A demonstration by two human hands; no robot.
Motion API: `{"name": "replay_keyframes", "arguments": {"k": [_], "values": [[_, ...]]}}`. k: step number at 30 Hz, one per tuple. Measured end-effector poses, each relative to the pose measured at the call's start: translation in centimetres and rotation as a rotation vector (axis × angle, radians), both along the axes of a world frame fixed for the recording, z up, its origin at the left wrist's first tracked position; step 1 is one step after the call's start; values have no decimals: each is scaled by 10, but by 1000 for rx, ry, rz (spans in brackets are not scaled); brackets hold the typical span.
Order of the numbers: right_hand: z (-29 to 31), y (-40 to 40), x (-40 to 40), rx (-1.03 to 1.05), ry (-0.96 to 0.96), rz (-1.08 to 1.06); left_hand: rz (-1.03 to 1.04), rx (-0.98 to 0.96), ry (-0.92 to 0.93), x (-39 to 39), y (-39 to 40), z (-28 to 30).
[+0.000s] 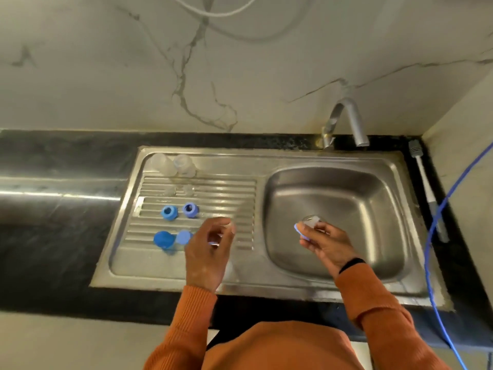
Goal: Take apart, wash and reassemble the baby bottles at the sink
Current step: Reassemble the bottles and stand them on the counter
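Baby bottle parts lie on the steel drainboard (pixel 240 273). Two clear bottle bodies (pixel 172 164) lie on their sides at its back edge, with two clear teats (pixel 178 190) in front of them. Two blue screw rings (pixel 179 210) stand in the middle row, and a dark blue cap (pixel 163 239) sits beside a light blue cap (pixel 183 237) nearer me. My left hand (pixel 209 252) hovers over the drainboard with curled fingers, just right of the caps; whether it holds anything is unclear. My right hand (pixel 324 243) pinches a lilac ring with a clear teat (pixel 306 225) over the sink basin (pixel 346 198).
The tap (pixel 346 121) stands behind the basin, no water running. A bottle brush (pixel 424 177) lies on the black counter at the right, beside a blue cable (pixel 437 217). Black counter (pixel 53 209) stretches to the left. A marble wall rises behind.
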State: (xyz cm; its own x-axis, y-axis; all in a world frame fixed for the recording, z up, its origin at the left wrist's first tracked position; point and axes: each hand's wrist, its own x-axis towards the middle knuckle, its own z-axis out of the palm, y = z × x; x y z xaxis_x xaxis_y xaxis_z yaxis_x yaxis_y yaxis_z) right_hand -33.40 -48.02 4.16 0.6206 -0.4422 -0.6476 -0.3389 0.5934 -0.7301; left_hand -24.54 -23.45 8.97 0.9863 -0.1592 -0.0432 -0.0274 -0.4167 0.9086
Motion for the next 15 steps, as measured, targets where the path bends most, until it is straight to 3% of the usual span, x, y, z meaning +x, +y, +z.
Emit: {"name": "replay_keyframes", "arguments": {"k": [3,9,15], "values": [[-4,15,3,20,10,39,77,169,15,-12,41,-11],[-6,33,14,11,7,76,-91,510,170,-37,84,-55],[1,41,19,-24,-32,141,-129,354,172,-35,73,-92]]}}
